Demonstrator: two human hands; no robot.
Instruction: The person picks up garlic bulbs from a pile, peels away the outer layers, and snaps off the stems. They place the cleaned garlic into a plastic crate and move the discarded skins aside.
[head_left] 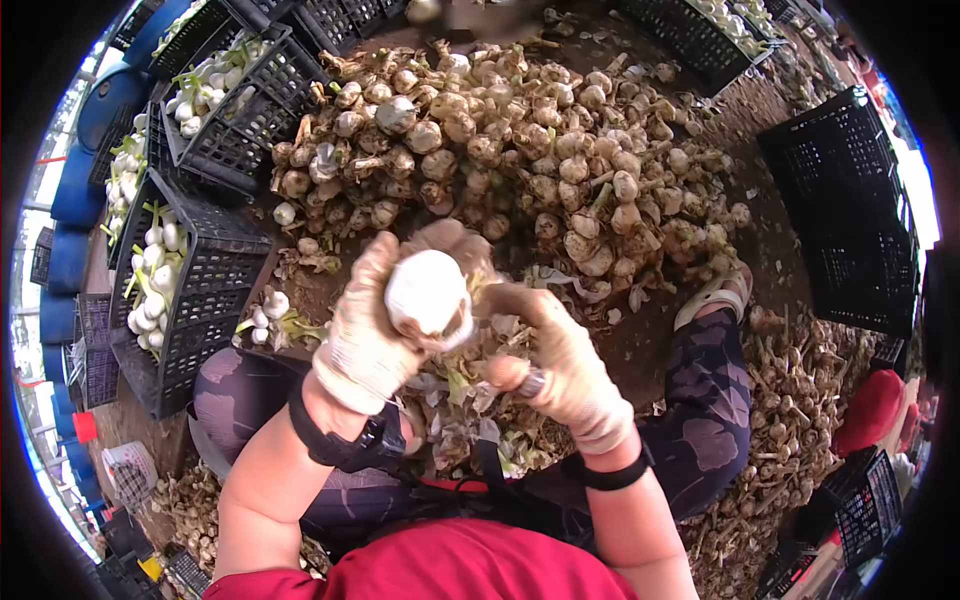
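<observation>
A large white garlic bulb [428, 288] rests in my left hand [368, 335], its gloved fingers curled round it from below and the left. Loose skin hangs at the bulb's lower right edge. My right hand [570, 365], also gloved, is close on the right, index finger curved toward the bulb. The thumb side stands apart from that finger and shows a brown rounded tip with a grey band [531, 383]. The other right fingers are hidden. Peeled skins and leaves [465, 400] lie under both hands.
A big heap of soil-stained garlic [500, 130] spreads in front. Black crates of white bulbs [215, 260] line the left side. A dark crate [835, 210] stands at right. Small cleaned bulbs [270, 315] lie by my left knee. A white bucket [130, 470] is farther left.
</observation>
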